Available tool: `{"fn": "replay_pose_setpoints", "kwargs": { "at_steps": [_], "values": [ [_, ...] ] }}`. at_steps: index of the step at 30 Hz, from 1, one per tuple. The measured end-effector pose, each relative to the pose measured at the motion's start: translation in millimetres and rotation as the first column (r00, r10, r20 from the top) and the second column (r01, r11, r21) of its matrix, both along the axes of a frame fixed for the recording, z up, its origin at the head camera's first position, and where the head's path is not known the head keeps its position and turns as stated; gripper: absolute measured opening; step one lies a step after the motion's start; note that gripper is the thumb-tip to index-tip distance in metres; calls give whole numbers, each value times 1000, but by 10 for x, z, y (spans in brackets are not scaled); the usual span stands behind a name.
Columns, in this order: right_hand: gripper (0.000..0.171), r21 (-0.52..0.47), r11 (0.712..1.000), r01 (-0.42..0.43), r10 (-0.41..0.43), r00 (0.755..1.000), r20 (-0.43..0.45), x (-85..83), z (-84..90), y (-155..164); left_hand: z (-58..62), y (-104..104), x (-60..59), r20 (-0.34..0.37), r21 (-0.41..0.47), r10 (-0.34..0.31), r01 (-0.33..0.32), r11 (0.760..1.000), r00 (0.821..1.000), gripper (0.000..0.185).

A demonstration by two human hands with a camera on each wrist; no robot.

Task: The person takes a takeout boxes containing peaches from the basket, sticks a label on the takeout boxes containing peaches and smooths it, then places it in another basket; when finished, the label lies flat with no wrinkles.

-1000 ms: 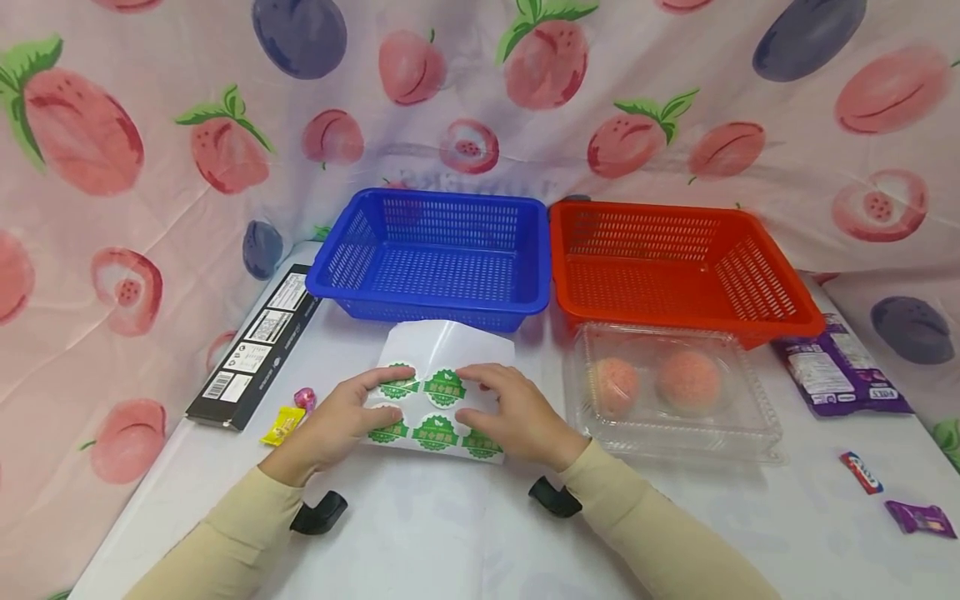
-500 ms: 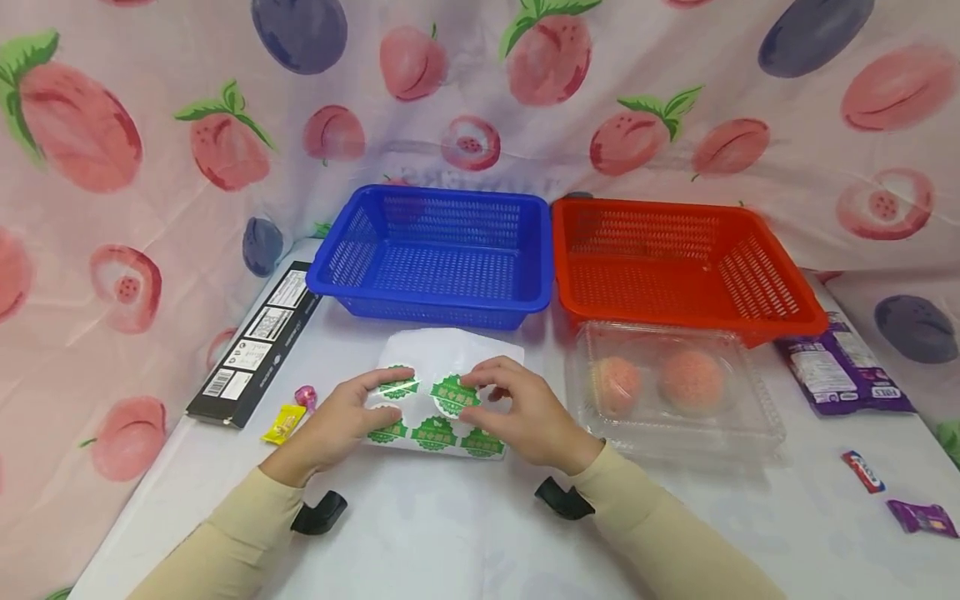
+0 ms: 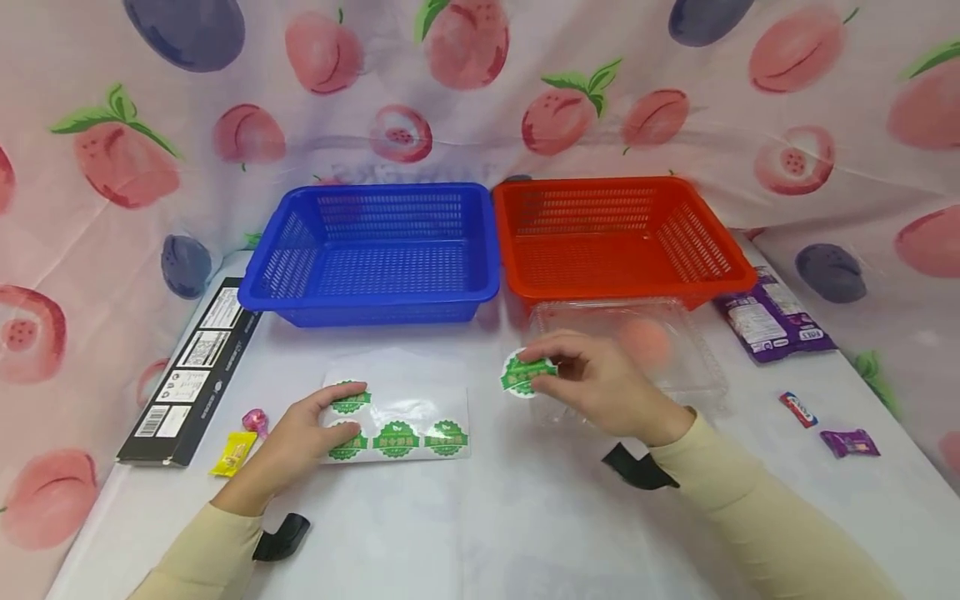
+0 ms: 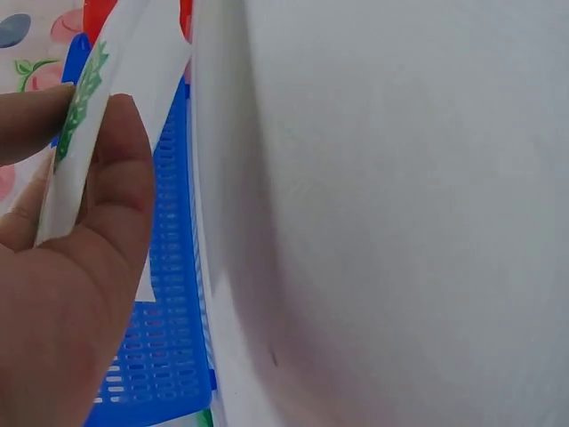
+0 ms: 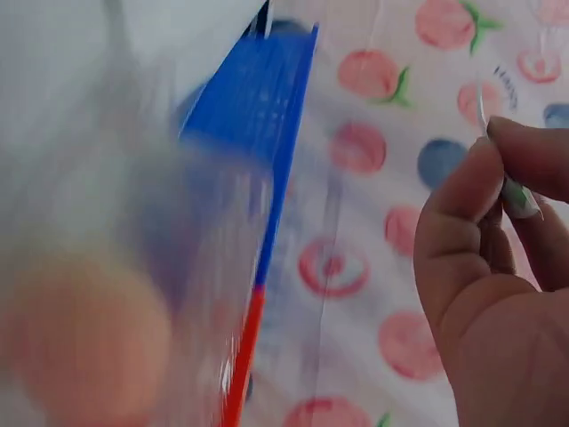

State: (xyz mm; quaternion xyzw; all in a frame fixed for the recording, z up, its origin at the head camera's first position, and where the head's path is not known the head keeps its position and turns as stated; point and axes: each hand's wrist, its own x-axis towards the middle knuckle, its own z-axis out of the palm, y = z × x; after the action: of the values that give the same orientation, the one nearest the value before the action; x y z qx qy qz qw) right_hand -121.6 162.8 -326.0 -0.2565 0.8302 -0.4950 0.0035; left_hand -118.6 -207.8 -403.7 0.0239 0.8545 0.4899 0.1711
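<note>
My right hand [image 3: 607, 387] pinches a round green-and-white sticker [image 3: 516, 375] by its right edge, over the left end of a clear plastic box [image 3: 693, 354]. In the right wrist view, that sticker [image 5: 520, 197] shows nearly edge-on between thumb and fingers. Inside the box lies a round, peach-coloured thing [image 3: 647, 343]; my right hand hides part of the box. My left hand [image 3: 292, 446] holds a white sheet of stickers [image 3: 408, 400] at its left side, several green stickers still on it. The left wrist view shows the sheet [image 4: 133, 53] pinched between thumb and fingers.
Behind stand a blue basket [image 3: 367, 304] and a red basket [image 3: 630, 287]. A long black box [image 3: 191, 375] lies left, near a yellow-wrapped sweet [image 3: 234, 452] and a pink one [image 3: 256, 422]. At right are a purple packet [image 3: 772, 317] and two small wrapped sweets [image 3: 849, 442].
My right hand has peeled one sticker off the sheet and carried it right, to the clear box. My left hand keeps hold of the sheet. The head view has turned rightward.
</note>
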Motion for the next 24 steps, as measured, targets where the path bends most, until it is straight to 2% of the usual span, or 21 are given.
{"fn": "replay_pose_setpoints", "kwargs": {
  "at_steps": [6, 10, 13, 19, 24],
  "values": [
    [26, 207, 969, 133, -140, 990, 21, -146, 166, 520, -10, -12, -40, 18, -37, -12, 12, 999, 1000, 62],
    [31, 281, 942, 182, -223, 968, 119, -268, 167, 768, -14, -14, -79, 24, -49, -22, 23, 999, 999, 65],
    [33, 333, 919, 213, -272, 951, 143, -354, 117, 891, -28, -9, -103, 27, -58, -29, 31, 998, 999, 67],
    [29, 380, 892, 245, -321, 935, 152, -416, 36, 1010, -51, 9, -136, 44, -86, -48, 52, 995, 998, 69],
    [32, 407, 872, 272, -356, 923, 146, -409, -16, 1042, -48, 37, -152, 67, -101, -54, 61, 993, 996, 67]
  ]
}}
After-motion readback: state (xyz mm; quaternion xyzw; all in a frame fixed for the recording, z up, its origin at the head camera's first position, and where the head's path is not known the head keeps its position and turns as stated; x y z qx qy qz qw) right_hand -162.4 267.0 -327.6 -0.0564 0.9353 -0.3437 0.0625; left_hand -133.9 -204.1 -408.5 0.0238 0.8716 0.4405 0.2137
